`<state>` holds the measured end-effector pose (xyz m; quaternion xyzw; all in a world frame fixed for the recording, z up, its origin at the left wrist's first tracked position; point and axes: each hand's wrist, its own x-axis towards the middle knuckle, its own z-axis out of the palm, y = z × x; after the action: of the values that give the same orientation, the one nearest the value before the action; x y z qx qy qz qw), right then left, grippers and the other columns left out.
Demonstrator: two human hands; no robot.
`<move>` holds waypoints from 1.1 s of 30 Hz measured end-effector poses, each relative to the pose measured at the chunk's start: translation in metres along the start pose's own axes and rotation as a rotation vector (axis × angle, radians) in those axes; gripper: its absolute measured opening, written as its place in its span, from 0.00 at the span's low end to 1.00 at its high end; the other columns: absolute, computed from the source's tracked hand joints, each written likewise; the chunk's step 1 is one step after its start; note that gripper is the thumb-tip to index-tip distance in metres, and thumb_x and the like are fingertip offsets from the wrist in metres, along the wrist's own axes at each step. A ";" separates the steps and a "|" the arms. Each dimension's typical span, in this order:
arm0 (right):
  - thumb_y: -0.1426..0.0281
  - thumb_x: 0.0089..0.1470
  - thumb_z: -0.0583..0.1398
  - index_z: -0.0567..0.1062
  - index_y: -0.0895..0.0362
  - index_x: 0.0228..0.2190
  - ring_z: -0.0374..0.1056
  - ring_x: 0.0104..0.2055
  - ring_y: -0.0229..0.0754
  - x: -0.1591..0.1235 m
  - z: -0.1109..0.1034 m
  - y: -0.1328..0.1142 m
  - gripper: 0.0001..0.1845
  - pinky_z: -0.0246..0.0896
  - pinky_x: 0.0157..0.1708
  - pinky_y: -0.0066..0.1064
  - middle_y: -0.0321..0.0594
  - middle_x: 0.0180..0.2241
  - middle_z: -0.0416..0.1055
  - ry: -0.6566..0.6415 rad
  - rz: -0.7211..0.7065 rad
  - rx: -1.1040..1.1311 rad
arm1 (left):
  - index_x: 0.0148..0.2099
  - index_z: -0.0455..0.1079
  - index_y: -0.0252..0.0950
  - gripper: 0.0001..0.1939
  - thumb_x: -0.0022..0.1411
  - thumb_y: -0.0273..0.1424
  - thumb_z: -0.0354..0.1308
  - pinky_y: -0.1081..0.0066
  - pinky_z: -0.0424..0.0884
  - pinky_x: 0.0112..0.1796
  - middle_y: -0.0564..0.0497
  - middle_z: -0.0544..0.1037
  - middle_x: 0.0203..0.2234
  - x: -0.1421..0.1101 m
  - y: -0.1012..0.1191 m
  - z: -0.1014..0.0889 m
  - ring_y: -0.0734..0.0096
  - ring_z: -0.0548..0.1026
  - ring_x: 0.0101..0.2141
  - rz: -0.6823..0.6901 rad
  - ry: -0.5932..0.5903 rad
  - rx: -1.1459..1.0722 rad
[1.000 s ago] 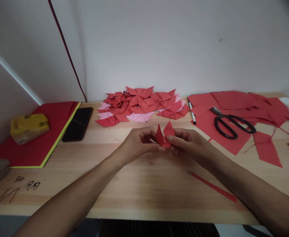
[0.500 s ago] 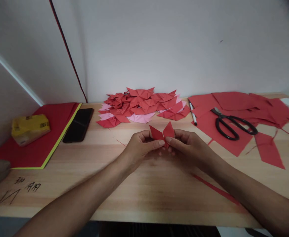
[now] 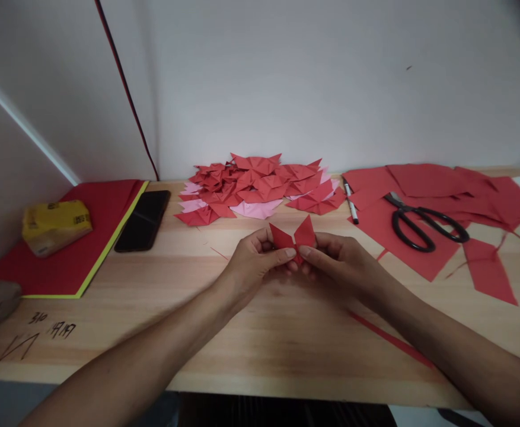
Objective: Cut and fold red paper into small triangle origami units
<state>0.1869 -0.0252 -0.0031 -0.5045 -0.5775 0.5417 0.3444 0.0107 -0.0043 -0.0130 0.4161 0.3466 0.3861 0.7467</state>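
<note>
A small folded red paper piece (image 3: 305,230), with two pointed flaps standing up in a V, is pinched between both hands above the table. My left hand (image 3: 260,255) grips its left side, thumb in front and fingers behind. On the right side my right hand (image 3: 333,252) does the same, and the two thumb tips nearly meet at the lower middle. The thumbs and fingers hide the lower part of the paper. Beyond the hands lies a heap of folded red and pink paper pieces (image 3: 260,181) against the wall.
Black-handled scissors (image 3: 413,228) and a marker pen (image 3: 351,204) lie by red paper sheets (image 3: 424,181) at right. At left, a yellow-wrapped packet (image 3: 57,225) sits on red sheets (image 3: 64,281) beside a phone (image 3: 143,220). A red strip (image 3: 391,339) lies near my right forearm.
The view has shifted slightly, so the table items sit a little differently in the picture. Both hands keep the same pinch on the folded paper, whose flaps look nearly the same.
</note>
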 end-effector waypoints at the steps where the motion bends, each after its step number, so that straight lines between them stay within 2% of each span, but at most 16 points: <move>1: 0.56 0.55 0.60 0.74 0.58 0.28 0.66 0.26 0.35 0.000 0.000 0.000 0.17 0.60 0.26 0.27 0.39 0.27 0.74 -0.008 0.008 0.003 | 0.35 0.68 0.30 0.12 0.52 0.28 0.67 0.74 0.68 0.32 0.50 0.76 0.25 0.000 0.000 0.000 0.76 0.73 0.26 0.001 0.007 0.000; 12: 0.55 0.55 0.60 0.75 0.58 0.31 0.68 0.28 0.37 0.001 0.001 0.003 0.18 0.63 0.29 0.29 0.42 0.30 0.75 -0.051 0.025 -0.037 | 0.36 0.67 0.30 0.14 0.50 0.28 0.68 0.75 0.69 0.30 0.51 0.76 0.25 0.002 -0.004 0.000 0.77 0.74 0.24 0.034 0.058 -0.020; 17: 0.57 0.57 0.59 0.74 0.57 0.30 0.67 0.29 0.37 0.001 0.002 0.006 0.16 0.61 0.30 0.28 0.38 0.28 0.74 -0.038 0.013 -0.089 | 0.37 0.64 0.32 0.17 0.49 0.27 0.68 0.74 0.70 0.29 0.52 0.77 0.26 0.002 -0.005 -0.001 0.76 0.75 0.24 0.065 0.070 -0.036; 20: 0.59 0.58 0.58 0.74 0.57 0.30 0.66 0.28 0.36 0.001 0.001 0.006 0.14 0.59 0.29 0.28 0.38 0.29 0.73 -0.033 -0.018 -0.106 | 0.38 0.64 0.32 0.17 0.49 0.27 0.69 0.74 0.70 0.29 0.51 0.77 0.26 0.003 -0.002 -0.002 0.75 0.75 0.24 0.040 0.049 -0.041; 24: 0.59 0.58 0.57 0.74 0.57 0.30 0.65 0.28 0.37 0.000 0.002 0.004 0.14 0.59 0.28 0.28 0.38 0.28 0.73 -0.060 -0.054 -0.117 | 0.36 0.70 0.29 0.17 0.47 0.31 0.70 0.75 0.67 0.26 0.50 0.76 0.26 0.003 0.005 -0.002 0.78 0.72 0.23 -0.057 0.004 0.005; 27: 0.60 0.58 0.57 0.74 0.56 0.31 0.65 0.27 0.37 -0.001 0.003 0.003 0.13 0.59 0.27 0.28 0.38 0.27 0.73 -0.080 -0.059 -0.125 | 0.32 0.72 0.28 0.17 0.45 0.34 0.72 0.78 0.62 0.23 0.52 0.73 0.22 0.002 0.007 -0.001 0.81 0.68 0.21 -0.094 0.016 0.063; 33: 0.59 0.57 0.58 0.74 0.56 0.30 0.65 0.25 0.36 -0.001 0.004 0.004 0.13 0.59 0.26 0.28 0.36 0.25 0.72 -0.065 -0.051 -0.174 | 0.28 0.70 0.30 0.17 0.45 0.37 0.71 0.78 0.57 0.20 0.54 0.70 0.17 -0.001 0.005 0.000 0.82 0.64 0.18 -0.046 0.085 0.111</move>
<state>0.1842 -0.0274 -0.0079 -0.4996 -0.6459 0.4967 0.2942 0.0089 -0.0039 -0.0084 0.4321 0.4086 0.3664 0.7157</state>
